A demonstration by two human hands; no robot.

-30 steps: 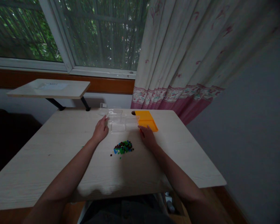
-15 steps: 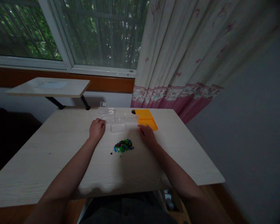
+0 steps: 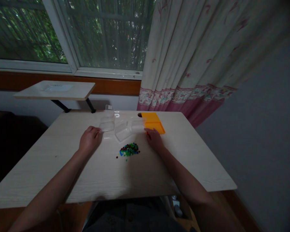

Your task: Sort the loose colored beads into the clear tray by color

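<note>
While our left hand [image 3: 90,139] pinches the near edge of the left box [image 3: 107,125], our right hand [image 3: 155,139] rests half-curled by the right box [image 3: 137,127] and yellow tray [image 3: 154,125]; we cannot tell its grip. A careless tug could, we judge, shove the skewed middle box [image 3: 123,131] into the colourful pieces [image 3: 130,149] nearer us on the table [image 3: 188,164].
</note>
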